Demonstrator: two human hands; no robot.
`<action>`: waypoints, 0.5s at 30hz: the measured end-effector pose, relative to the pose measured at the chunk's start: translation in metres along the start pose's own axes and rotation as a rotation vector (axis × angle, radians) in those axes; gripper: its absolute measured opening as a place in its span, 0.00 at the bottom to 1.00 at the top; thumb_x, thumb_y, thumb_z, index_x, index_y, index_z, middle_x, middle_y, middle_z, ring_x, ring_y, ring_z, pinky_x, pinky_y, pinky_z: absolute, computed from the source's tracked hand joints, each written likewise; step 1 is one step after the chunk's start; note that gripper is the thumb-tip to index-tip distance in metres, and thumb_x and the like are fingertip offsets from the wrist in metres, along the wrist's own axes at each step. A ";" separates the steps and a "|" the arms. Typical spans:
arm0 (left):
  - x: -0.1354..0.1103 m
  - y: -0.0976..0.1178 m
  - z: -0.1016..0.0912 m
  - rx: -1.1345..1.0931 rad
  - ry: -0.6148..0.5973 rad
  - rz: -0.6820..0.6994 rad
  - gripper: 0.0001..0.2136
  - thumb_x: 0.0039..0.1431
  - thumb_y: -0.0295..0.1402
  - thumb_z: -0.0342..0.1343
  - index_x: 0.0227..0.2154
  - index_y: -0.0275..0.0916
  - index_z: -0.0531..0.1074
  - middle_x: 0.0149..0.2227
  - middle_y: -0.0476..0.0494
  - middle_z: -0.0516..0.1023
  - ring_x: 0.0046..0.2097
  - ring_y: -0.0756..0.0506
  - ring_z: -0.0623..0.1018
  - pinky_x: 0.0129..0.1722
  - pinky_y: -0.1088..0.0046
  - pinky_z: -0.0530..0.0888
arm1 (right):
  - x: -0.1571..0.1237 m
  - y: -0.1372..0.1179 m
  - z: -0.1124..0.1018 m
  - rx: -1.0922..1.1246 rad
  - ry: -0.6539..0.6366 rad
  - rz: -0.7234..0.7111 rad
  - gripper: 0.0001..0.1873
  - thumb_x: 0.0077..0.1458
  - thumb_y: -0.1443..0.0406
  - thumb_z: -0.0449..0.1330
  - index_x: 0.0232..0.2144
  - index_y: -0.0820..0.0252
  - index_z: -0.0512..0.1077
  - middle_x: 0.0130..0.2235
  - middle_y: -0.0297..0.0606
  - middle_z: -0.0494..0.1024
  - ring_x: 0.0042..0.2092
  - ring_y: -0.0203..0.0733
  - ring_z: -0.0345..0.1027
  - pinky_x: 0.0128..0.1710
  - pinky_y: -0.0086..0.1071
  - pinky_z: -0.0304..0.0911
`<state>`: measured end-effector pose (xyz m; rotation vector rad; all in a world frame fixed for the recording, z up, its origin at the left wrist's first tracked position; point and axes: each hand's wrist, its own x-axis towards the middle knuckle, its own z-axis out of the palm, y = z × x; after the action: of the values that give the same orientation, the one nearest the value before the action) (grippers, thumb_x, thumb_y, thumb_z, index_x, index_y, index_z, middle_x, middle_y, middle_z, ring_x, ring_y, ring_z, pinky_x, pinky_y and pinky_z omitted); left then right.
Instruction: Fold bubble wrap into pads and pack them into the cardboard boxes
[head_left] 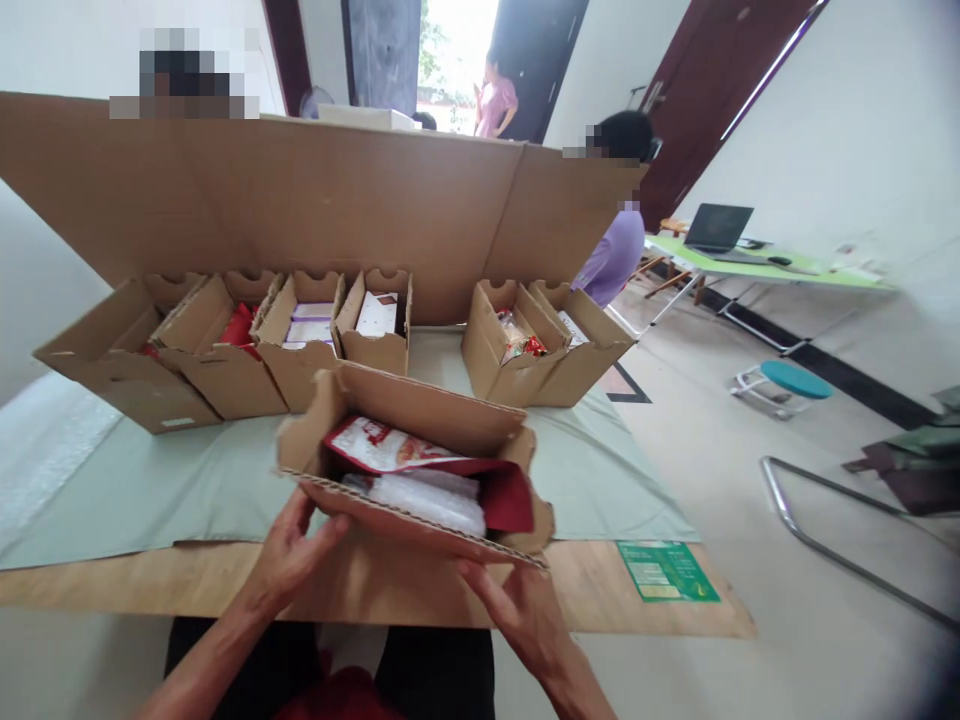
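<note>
Both my hands grip an open-topped cardboard box (pixel 435 395) near the table's front edge, and it sits at a slant. My left hand (pixel 292 555) wraps round its near left corner, thumb along the near wall. At the near right end my right hand (pixel 517 605) holds it, the thumb on the wall and other fingers partly hidden underneath. Inside lie a red and white printed food pouch (pixel 405 447) and a clear bubble-wrapped item (pixel 431 500). Whether the box touches the table I cannot tell.
Several cardboard boxes (pixel 187 385) stand in a row behind, with two more (pixel 517 375) at right. A tall cardboard panel (pixel 360 200) rises behind them. Bubble wrap (pixel 52 450) lies at left. A green printed sheet (pixel 667 572) marks the table's right corner. A person (pixel 619 250) sits beyond the panel.
</note>
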<state>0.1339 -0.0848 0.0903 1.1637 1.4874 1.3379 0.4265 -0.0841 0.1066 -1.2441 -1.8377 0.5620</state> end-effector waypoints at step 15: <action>0.135 -0.021 0.108 -0.152 -0.337 0.138 0.38 0.59 0.55 0.59 0.66 0.38 0.64 0.68 0.32 0.66 0.69 0.32 0.65 0.70 0.50 0.57 | -0.045 0.027 0.055 -0.179 0.219 0.013 0.38 0.65 0.65 0.57 0.73 0.50 0.49 0.74 0.50 0.49 0.71 0.60 0.54 0.58 0.54 0.71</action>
<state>0.2013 0.0725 0.0587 1.3361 1.0636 1.2476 0.4036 -0.1096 0.0386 -1.3788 -1.7241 0.2593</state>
